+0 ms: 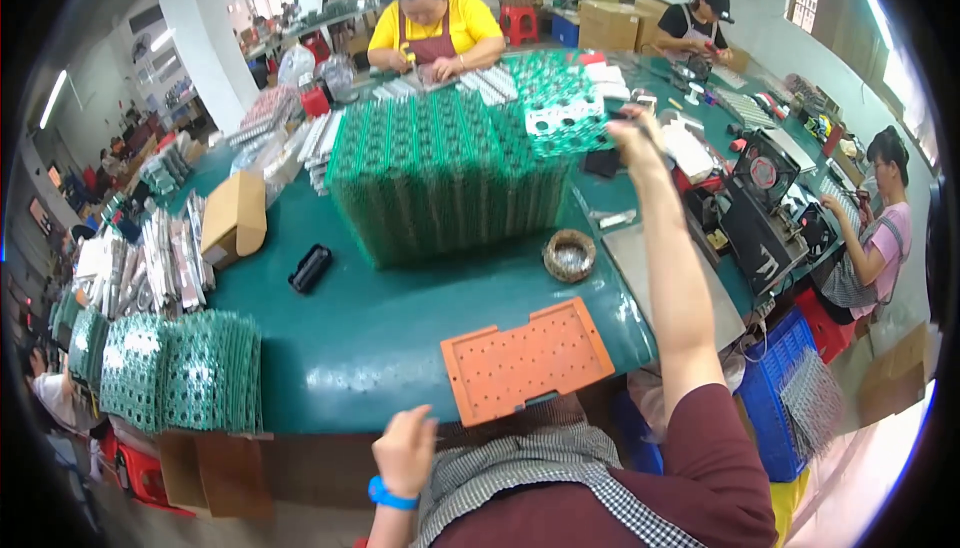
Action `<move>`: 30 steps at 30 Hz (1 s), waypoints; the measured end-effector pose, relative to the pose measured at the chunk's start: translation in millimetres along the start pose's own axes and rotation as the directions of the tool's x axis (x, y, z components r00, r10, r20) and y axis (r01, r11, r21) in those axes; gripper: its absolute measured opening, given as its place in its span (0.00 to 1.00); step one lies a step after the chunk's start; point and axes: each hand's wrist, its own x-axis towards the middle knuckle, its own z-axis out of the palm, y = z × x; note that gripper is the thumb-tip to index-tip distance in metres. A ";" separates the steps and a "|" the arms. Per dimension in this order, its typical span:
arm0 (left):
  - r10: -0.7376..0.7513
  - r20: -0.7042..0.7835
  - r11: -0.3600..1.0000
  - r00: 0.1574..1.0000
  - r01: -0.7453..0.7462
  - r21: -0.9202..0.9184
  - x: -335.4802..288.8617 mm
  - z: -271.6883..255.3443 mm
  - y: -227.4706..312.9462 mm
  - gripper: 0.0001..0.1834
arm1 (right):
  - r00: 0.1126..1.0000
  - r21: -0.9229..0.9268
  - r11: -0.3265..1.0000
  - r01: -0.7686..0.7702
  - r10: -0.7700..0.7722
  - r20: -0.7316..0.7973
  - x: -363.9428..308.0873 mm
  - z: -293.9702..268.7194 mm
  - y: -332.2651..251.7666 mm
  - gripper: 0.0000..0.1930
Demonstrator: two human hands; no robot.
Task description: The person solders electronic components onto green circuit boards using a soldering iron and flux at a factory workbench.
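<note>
My right arm reaches far across the table, and my right hand (636, 138) is closed on the edge of a green perforated circuit board panel (565, 126), blurred by motion. That panel is tilted above the right end of a large block of stacked green panels (420, 178). My left hand (404, 450), with a blue band on its wrist, hangs near the front table edge. Its fingers are loosely curled, with nothing visible in them. Between me and the stack lies an orange tray-like fixture (528, 360) with small holes and notched sides.
A tape roll (569, 255) and a black handheld object (311, 268) lie on the green table. At left are more green panels (180, 371), silvery strips (150, 263) and a cardboard box (234, 218). A blue crate (778, 398) stands at right. Co-workers sit opposite and at right.
</note>
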 end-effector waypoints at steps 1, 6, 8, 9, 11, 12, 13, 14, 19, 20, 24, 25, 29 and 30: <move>-0.002 0.138 1.000 0.990 -0.002 0.025 2.0 5.1 18.0 0.11 | 0.982 -0.044 0.981 0.188 -0.188 0.005 -2.5 -24.3 0.1 0.22; 0.113 0.292 0.992 0.950 -0.125 0.024 4.2 28.3 25.4 0.16 | 0.858 -0.284 0.825 0.489 -0.395 0.328 -123.1 -58.7 -98.0 0.15; 0.098 0.288 0.994 0.953 -0.107 0.017 3.5 44.8 15.0 0.15 | 0.856 -0.308 0.843 0.440 -0.291 0.427 -156.6 -61.4 -92.4 0.16; 0.090 0.273 0.994 0.958 -0.101 0.028 3.0 50.1 10.5 0.14 | 0.788 -0.321 0.778 0.540 -0.333 0.519 -168.9 -54.0 -86.5 0.15; 0.088 0.235 0.995 0.968 -0.077 -0.057 5.2 48.6 6.8 0.12 | 0.727 -0.306 0.787 0.536 -0.246 0.641 -186.2 -45.4 -69.4 0.14; 0.081 0.225 0.994 0.971 -0.060 -0.095 4.1 48.4 6.3 0.12 | 0.681 -0.314 0.758 0.572 -0.225 0.697 -190.5 -42.8 -64.0 0.14; 0.065 0.226 0.995 0.972 -0.045 -0.091 2.2 48.5 5.8 0.12 | 0.662 -0.301 0.762 0.574 -0.216 0.717 -192.6 -40.4 -54.2 0.14; 0.076 0.222 0.993 0.972 -0.055 -0.102 0.4 48.5 5.5 0.12 | 0.643 -0.287 0.765 0.576 -0.208 0.737 -193.8 -37.8 -45.4 0.13; 0.072 0.245 0.986 0.967 -0.032 -0.163 4.2 46.0 7.5 0.11 | 0.460 -0.147 0.576 0.804 -0.445 0.769 -187.5 -22.7 -26.1 0.10; 0.069 0.242 0.982 0.968 -0.024 -0.185 4.3 46.4 7.2 0.11 | 0.458 -0.142 0.579 0.803 -0.446 0.769 -186.3 -21.6 -23.9 0.10; 0.060 0.249 0.981 0.967 -0.011 -0.191 6.5 44.0 7.8 0.11 | 0.244 -0.020 0.385 0.923 -0.541 0.805 -193.3 -29.2 -18.3 0.15; 0.058 0.252 0.982 0.966 -0.009 -0.189 6.3 44.0 7.5 0.11 | 0.224 -0.013 0.374 0.927 -0.529 0.819 -198.4 -36.9 -16.8 0.14; 0.060 0.243 0.987 0.968 -0.021 -0.157 3.8 45.9 7.5 0.11 | 0.195 0.005 0.401 0.916 -0.456 0.868 -231.3 -61.4 -10.0 0.15; 0.062 0.233 0.989 0.971 -0.028 -0.147 2.9 45.9 7.7 0.12 | 0.208 -0.029 0.399 0.916 -0.414 0.886 -240.4 -64.5 -12.7 0.15</move>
